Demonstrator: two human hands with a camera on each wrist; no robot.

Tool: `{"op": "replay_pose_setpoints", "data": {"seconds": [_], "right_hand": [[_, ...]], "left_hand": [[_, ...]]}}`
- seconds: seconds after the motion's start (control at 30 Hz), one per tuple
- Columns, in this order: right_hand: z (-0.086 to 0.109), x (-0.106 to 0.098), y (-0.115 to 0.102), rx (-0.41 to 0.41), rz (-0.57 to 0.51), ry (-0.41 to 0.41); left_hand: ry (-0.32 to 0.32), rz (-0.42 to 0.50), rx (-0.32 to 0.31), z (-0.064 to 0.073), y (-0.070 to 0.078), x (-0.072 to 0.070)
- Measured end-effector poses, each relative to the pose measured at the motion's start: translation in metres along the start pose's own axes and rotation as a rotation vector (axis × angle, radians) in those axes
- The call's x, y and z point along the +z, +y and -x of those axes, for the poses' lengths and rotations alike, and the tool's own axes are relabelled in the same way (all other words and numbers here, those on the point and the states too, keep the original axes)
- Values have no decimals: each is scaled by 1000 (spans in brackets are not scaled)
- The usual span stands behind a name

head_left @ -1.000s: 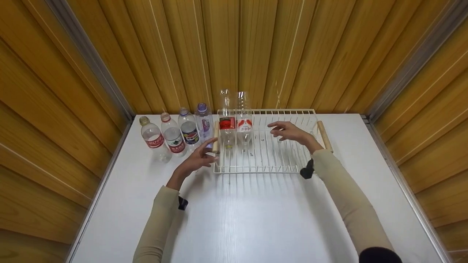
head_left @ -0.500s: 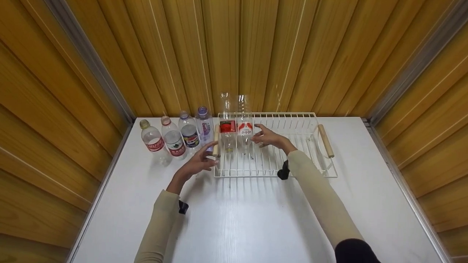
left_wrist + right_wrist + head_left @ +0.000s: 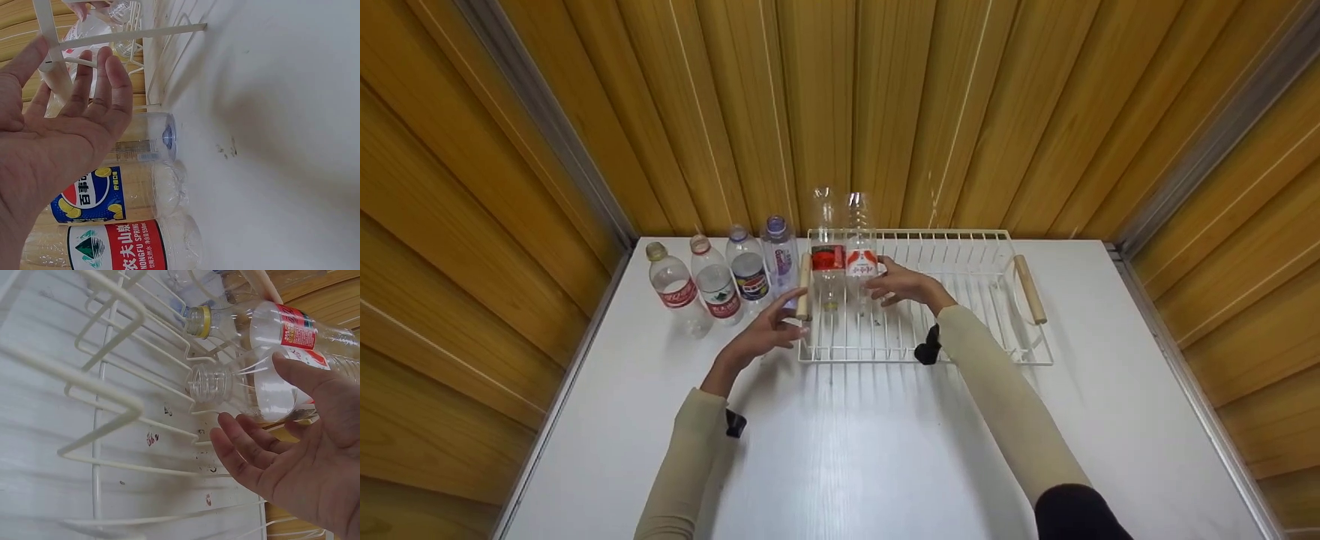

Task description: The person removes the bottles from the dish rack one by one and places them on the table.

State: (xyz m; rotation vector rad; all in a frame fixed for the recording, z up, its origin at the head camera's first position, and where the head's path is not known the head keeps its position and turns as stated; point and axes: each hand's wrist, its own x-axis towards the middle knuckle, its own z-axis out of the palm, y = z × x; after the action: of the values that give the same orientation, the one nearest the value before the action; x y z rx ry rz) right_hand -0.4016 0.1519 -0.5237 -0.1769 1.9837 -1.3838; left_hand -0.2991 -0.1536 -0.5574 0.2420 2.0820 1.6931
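Note:
My right hand (image 3: 906,285) is at the right side of an upside-down clear bottle (image 3: 861,261) with a red and white label. In the right wrist view, the thumb lies over this bottle and the other fingers are loosely bent beside it, not closed round it. Left of it, another inverted bottle (image 3: 828,259) with a red label and a yellow neck ring (image 3: 206,322) leans in the white wire rack (image 3: 930,352). My left hand (image 3: 765,331) is at the rack's left wooden handle (image 3: 804,289), fingers relaxed; its thumb touches or nearly touches the frame.
Left of the rack stand several open-topped bottles: a purple-tinted one (image 3: 781,259), one with a blue label (image 3: 750,277), a Nongfu Spring bottle (image 3: 718,289) and a red-labelled one (image 3: 675,289). The rack's right wooden handle (image 3: 1030,289) rises at its far end. Wood-patterned walls (image 3: 885,112) enclose the table.
My right hand has moved left from over the rack's middle to the bottle with the red and white label. My left hand has stayed by the handle.

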Motion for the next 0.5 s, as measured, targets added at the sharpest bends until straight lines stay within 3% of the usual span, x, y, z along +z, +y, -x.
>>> {"op": "replay_pose_setpoints", "data": {"seconds": [0.23, 0.5], "right_hand": [[-1, 4, -1, 66, -74, 49], [4, 1, -3, 65, -157, 67]], "left_hand": [[-2, 0, -1, 2, 0, 1], [6, -6, -17, -1, -1, -1]]}}
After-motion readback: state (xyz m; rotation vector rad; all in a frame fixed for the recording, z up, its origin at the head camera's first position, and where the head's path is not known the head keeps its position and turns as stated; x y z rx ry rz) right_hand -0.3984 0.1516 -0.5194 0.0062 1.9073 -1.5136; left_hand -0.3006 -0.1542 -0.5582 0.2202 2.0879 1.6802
